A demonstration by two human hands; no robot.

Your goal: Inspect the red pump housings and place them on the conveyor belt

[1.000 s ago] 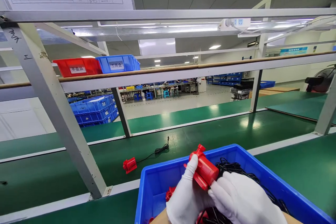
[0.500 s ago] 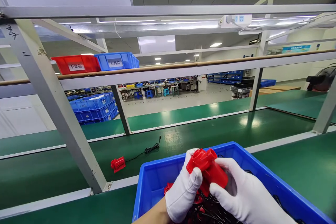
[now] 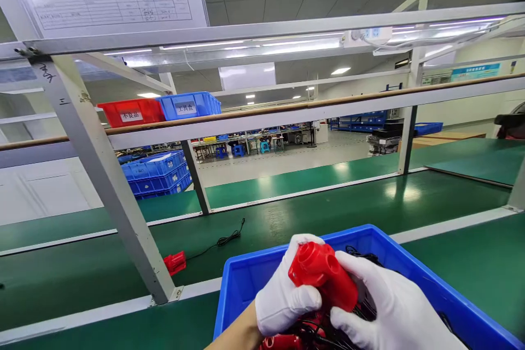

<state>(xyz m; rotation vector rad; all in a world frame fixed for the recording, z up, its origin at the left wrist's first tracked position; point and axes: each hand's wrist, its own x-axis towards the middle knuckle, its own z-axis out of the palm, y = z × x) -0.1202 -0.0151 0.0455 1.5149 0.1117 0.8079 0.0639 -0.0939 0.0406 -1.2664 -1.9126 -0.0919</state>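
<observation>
A hollow red plastic housing (image 3: 324,273) with round openings is held above the blue bin (image 3: 246,279). My left hand (image 3: 287,290), in a white glove, closes round its left side, thumb across the front. From the right, my gloved right hand (image 3: 389,301) grips the housing's body between thumb and fingers. Below the hands, more red parts (image 3: 283,342) and tangled black cables (image 3: 361,309) lie in the bin, partly hidden by the gloves.
Another red part (image 3: 175,263) with a coiled black cable (image 3: 227,239) lies on the green belt (image 3: 303,219). A slanted metal post (image 3: 118,191) stands at left. Red (image 3: 131,113) and blue (image 3: 191,105) boxes sit on the shelf above.
The housing has turned in my hands, its round openings now facing me more. On the belt, the red part with its cable has shifted left, closer to the post. The view has moved slightly.
</observation>
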